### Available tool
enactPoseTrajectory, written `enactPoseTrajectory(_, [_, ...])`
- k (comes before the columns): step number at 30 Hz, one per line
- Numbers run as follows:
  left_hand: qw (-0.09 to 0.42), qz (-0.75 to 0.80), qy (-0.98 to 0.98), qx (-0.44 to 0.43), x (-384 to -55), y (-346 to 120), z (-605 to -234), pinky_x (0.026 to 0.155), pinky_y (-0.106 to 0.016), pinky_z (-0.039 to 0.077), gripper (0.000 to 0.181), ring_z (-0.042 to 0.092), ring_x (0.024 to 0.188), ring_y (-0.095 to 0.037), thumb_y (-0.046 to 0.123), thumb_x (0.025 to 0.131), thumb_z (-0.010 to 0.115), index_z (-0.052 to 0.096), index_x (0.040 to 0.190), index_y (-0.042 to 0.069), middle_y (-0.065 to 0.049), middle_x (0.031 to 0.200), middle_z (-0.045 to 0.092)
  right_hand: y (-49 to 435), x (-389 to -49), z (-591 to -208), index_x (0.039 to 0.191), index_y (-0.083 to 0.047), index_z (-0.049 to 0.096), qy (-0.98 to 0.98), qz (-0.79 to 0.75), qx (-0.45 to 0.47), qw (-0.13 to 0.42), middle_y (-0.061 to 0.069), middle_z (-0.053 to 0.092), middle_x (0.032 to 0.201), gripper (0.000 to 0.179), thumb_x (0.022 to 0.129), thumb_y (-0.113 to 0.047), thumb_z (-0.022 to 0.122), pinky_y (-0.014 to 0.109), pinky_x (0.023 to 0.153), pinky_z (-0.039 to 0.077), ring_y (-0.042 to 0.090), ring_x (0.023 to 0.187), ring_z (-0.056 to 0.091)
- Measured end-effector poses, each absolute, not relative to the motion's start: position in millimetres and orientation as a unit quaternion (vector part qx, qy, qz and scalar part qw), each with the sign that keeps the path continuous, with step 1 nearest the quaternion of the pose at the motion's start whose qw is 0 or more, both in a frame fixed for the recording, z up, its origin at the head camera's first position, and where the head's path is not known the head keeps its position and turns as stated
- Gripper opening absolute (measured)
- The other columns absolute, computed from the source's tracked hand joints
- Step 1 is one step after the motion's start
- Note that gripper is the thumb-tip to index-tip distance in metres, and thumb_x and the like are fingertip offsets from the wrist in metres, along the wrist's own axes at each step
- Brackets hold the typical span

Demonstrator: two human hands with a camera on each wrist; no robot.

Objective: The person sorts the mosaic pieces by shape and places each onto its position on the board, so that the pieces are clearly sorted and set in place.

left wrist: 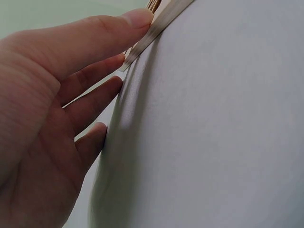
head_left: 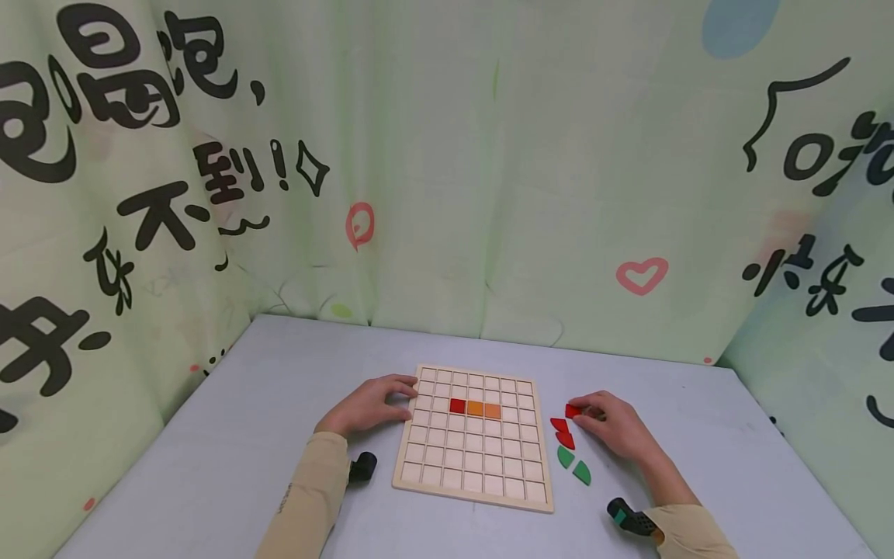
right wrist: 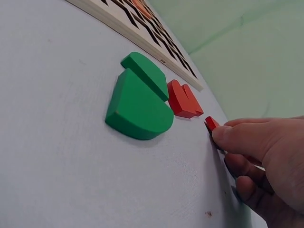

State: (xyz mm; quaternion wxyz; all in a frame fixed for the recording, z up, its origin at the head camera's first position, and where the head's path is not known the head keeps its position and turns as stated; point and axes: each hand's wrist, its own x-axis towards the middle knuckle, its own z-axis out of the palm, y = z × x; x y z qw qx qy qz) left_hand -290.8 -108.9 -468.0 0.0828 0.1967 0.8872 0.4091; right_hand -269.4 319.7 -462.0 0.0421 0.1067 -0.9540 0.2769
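Observation:
A wooden grid board (head_left: 473, 501) lies on the table, with one red square (head_left: 457, 406) and two orange squares (head_left: 483, 409) side by side in its cells. My left hand (head_left: 373, 404) rests against the board's left edge, its thumb and index finger spread apart. In the left wrist view, the thumb (left wrist: 99, 40) reaches the board's rim. To the right of the board, my right hand (head_left: 615, 423) pinches a small red block (head_left: 573, 411) between thumb and fingers, low over the table. The fingers partly hide the block's shape.
Right of the board lie two red rounded wedges (head_left: 565, 440) and two green ones (head_left: 582, 472), close to the right hand. A printed curtain (head_left: 447, 194) encloses the white table (head_left: 335, 349) at the back and both sides. Each wrist wears a black device (head_left: 628, 518).

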Motion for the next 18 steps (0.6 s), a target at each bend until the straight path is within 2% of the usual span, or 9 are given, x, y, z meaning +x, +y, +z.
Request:
enactPoseTrajectory(8, [0.084,0.412,0.887,0.191,-291,-109,-468,0.114,-0.047,0.032,0.035,0.039,0.138,-0.029,0.016,0.084,0.077,0.070,0.118,0.009,-0.003,0.143,0.052,318,-266,-459,0.120,-0.002,0.067,-0.953,0.283,0.089,0.051,0.017,0.063,0.114,0.030,0.091,-0.010,0.068,0.050,0.089,0.053,0.033,0.104,0.059])
enactPoseTrajectory(18, [0.084,0.413,0.885,0.197,-291,-109,-466,0.114,-0.047,0.032,0.034,0.039,0.138,-0.029,0.015,0.085,0.077,0.070,0.117,0.009,-0.004,0.143,0.052,309,-264,-454,0.123,-0.005,0.065,-0.950,0.304,0.062,0.038,0.019,0.059,0.121,0.033,0.091,-0.015,0.068,0.050,0.089,0.054,0.037,0.110,0.057])
